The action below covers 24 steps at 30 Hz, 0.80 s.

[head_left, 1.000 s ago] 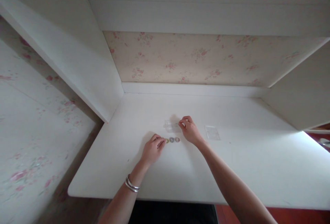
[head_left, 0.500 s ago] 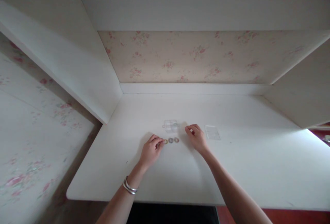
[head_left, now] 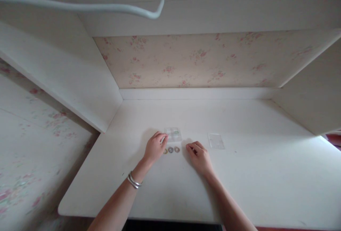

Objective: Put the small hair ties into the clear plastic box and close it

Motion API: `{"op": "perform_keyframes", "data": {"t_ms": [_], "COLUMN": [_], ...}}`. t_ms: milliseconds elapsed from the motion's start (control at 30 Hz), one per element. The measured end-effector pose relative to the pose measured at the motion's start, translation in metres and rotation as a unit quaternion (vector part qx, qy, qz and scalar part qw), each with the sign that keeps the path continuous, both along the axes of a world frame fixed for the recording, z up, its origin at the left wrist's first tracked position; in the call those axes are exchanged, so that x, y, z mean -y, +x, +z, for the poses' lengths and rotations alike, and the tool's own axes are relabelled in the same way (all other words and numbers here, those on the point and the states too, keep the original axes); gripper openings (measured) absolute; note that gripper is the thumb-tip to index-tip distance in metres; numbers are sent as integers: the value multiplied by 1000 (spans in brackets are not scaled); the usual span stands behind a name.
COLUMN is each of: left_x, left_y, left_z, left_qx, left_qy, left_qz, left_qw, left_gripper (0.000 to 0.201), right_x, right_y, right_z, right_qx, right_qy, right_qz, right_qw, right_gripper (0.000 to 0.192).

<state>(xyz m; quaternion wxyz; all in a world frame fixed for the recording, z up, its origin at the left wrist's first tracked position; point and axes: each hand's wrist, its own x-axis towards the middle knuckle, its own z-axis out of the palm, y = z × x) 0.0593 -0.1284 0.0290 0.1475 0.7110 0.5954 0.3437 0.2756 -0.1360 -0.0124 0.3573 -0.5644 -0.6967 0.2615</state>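
Note:
My left hand (head_left: 156, 146) is closed in a pinch, its thumb and forefinger at the left edge of a small clear plastic box (head_left: 174, 138). Something faintly greenish shows inside the box. In front of it, three small rings lie in a row: a yellowish ring (head_left: 165, 151), partly beside my left fingers, a grey ring (head_left: 171, 149) and a tan ring (head_left: 177, 149). My right hand (head_left: 199, 156) rests just right of the rings with its fingertips pressed together. What they hold, if anything, is too small to make out.
A flat clear plastic lid (head_left: 216, 141) lies on the white desk (head_left: 253, 174), right of my right hand. White side panels and a floral-papered back wall (head_left: 197, 60) enclose the desk. A white bent tube (head_left: 106, 8) hangs across the upper left.
My left hand has moved from the yellowish ring up to the box's left edge. My right hand has come down closer to the tan ring. The view has tilted slightly.

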Motion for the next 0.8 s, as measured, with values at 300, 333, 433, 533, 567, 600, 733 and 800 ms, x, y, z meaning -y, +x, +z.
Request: {"op": "perform_keyframes", "data": {"t_ms": [300,333,433,533,567,600,733,800], "left_x": [-40,-40,-34,-16,-8,0,29,38], "left_y": [8,8,4,-2,-4,-6,-11,-11], "left_z": [-7,-8,-7,-4,-3,-1,2,1], "left_qx": [-95,-93,-71,-49,-47,-46,-63,-78], "left_qy": [-15,-17,-10,-16,-26,-39,-90,-99], "left_qz": [-2,-5,-3,-6,-16,-26,-70,-77], "left_qw": [995,995,997,999,998,998,992,989], "left_gripper": [20,20,22,22,22,22,21,20], "right_x": [0,0,0,0,0,0,0,0], "right_y": [3,3,3,3,3,3,3,3], "right_z": [3,3,3,1,1,1,1,1], "right_qx": [-9,-9,-8,-5,-4,-2,12,18], "right_qy": [5,5,6,6,5,5,1,-2], "right_qz": [4,4,4,3,3,3,10,14], "right_qw": [1000,1000,1000,1000,1000,1000,1000,1000], "right_gripper": [31,31,31,31,31,31,30,29]}}
